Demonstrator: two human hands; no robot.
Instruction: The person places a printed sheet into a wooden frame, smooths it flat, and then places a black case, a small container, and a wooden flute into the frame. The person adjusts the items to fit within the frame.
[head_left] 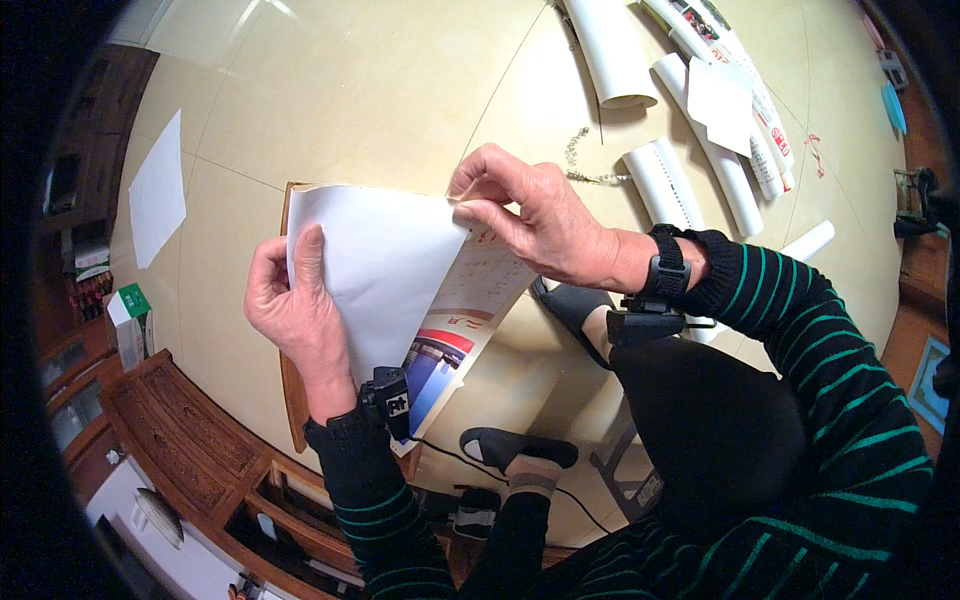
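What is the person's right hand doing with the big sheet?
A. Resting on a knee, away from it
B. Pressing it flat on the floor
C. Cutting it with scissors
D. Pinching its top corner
D: the right hand pinches the top corner of the sheet between thumb and fingers, while the left hand holds its left edge.

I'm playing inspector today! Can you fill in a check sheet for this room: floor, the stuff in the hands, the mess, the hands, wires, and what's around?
Surface: tiled floor, beige, glossy.
Job's things: calendar sheet, white back up, corner curled over.
Clutter: paper rolls; loose paper; small box.
Grippers: left hand grips the sheet's left edge; right hand pinches its corner.
Cables: black wire near the slippers.
Surroundings: carved wooden furniture.
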